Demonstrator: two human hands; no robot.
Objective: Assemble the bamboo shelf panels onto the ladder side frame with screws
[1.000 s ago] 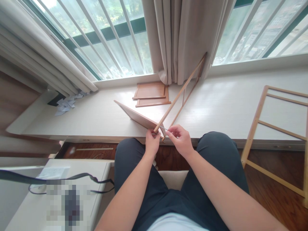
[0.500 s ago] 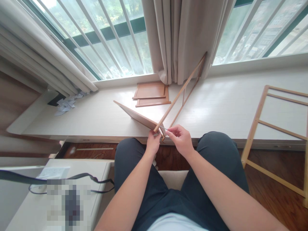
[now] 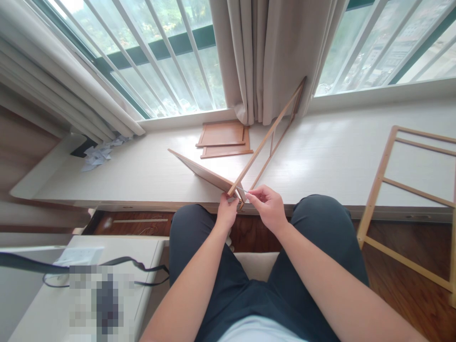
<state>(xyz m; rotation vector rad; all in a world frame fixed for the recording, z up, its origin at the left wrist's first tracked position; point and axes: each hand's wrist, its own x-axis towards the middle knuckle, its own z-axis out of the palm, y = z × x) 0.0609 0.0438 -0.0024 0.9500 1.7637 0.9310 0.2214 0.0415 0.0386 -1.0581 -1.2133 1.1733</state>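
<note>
My left hand [image 3: 228, 210] is closed at the near corner where a wooden frame [image 3: 273, 127] meets a wooden panel [image 3: 204, 172]. Its fingertips grip the frame's end from below. Between thumb and forefinger, my right hand [image 3: 266, 205] pinches a thin metal rod-like tool [image 3: 243, 190], which points left at that joint. Too little of the tool shows to tell its exact kind. The frame stands on edge and slants away toward the curtain. The panel tilts off to the left, joined or touching at the frame's corner.
Two brown slatted-edge panels [image 3: 223, 134] lie overlapping on the white window ledge [image 3: 156, 175]. Another wooden frame [image 3: 377, 183] leans at the right. Crumpled papers [image 3: 97, 156] lie at the far left. A white table [image 3: 142, 266] with a dark strap [image 3: 124, 260] stands at the lower left.
Almost nothing differs. The fingers of my right hand have shifted very slightly on the tool; the frame, the panel and my left hand stay in place.
</note>
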